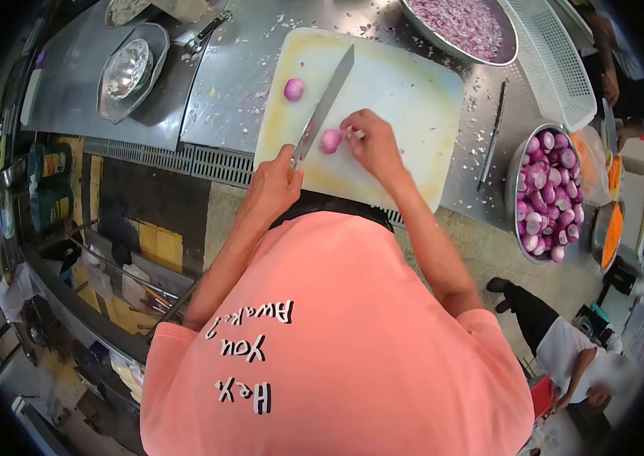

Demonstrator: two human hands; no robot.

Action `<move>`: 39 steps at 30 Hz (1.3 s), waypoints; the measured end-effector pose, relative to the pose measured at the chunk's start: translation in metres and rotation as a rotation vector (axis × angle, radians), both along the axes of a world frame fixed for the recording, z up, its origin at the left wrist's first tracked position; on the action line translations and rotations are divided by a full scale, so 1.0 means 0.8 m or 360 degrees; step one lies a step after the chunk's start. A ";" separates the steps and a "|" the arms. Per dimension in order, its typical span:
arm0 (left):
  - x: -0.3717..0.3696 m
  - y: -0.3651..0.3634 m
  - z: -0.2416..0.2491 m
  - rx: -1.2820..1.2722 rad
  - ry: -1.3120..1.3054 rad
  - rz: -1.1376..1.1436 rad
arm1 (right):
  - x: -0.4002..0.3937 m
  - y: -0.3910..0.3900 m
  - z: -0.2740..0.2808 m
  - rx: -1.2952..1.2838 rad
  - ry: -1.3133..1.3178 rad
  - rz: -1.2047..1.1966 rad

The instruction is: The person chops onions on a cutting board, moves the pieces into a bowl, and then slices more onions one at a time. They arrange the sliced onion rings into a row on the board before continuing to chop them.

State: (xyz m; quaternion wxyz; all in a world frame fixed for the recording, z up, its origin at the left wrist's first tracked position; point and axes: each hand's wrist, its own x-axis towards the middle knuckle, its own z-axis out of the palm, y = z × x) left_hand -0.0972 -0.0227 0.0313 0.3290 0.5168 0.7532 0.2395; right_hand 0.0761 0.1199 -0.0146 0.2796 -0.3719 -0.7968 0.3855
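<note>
Shallot point(329, 140), peeled, sits at centre of the white cutting board point(413, 99), upper middle of frame. Right hand point(371, 144) pins it with curled fingertips. Left hand point(276, 182) is clenched around the handle of a large knife point(326, 102); blade runs up and to the right, its edge just beside the shallot, possibly touching, contact not resolvable. Second peeled shallot point(294, 89) lies apart, further up the board left of the blade. Board rests on a steel worktop point(238, 83) littered with peel scraps. Right of frame: metal bowl of peeled shallots point(546, 194). Top edge: bowl of chopped shallot point(462, 26), white plastic basket point(554, 61) beside it. Small knife point(491, 137) lies between board and bowl.
</note>
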 end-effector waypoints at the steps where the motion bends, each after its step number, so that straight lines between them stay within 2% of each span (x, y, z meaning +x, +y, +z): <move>1: 0.000 0.002 -0.002 0.0046 0.0068 -0.0036 | -0.005 -0.009 0.000 -0.0008 0.0003 0.0006; 7: 0.010 0.033 0.014 0.0085 0.0085 -0.0093 | -0.017 -0.028 0.000 0.0301 -0.0107 0.0070; 13: 0.021 0.021 0.040 -0.0012 0.0039 -0.0086 | -0.019 -0.033 -0.005 0.0297 -0.0050 0.0032; 17: 0.031 0.054 -0.005 0.0106 0.0126 -0.0086 | -0.014 -0.034 -0.009 0.0248 0.0004 0.0039; 19: 0.028 0.067 0.016 0.0066 0.0046 -0.0108 | -0.012 -0.034 -0.012 0.0269 0.0045 0.0036; 20: 0.029 0.061 0.038 -0.0108 0.0056 -0.0089 | -0.012 -0.034 -0.013 0.0266 0.0045 0.0031; 22: 0.036 0.042 0.045 -0.0112 0.0099 -0.0085 | -0.013 -0.036 -0.018 0.0256 0.0147 0.0002; 24: 0.039 0.040 0.029 -0.0118 0.0134 -0.0071 | -0.011 -0.036 -0.019 0.0224 0.0159 0.0011; 26: 0.041 0.052 -0.006 0.0146 0.0174 -0.0131 | -0.009 -0.037 -0.018 0.0197 0.0165 0.0037; 27: 0.041 0.053 0.004 0.0141 0.0172 -0.0131 | -0.010 -0.038 -0.017 0.0207 0.0181 0.0012; 29: 0.037 0.058 0.034 -0.0115 0.0168 -0.0164 | -0.008 -0.039 -0.018 0.0221 0.0199 -0.0012; 32: 0.042 0.032 0.041 -0.0064 0.0107 -0.0110 | -0.009 -0.040 -0.023 0.0180 0.0230 -0.0048; 35: 0.046 0.047 -0.003 0.0145 0.0154 -0.0167 | -0.007 -0.040 -0.027 0.0201 0.0309 0.0008; 39: 0.044 0.050 0.039 -0.0108 0.0155 -0.0165 | -0.005 -0.040 -0.026 0.0225 0.0311 -0.0026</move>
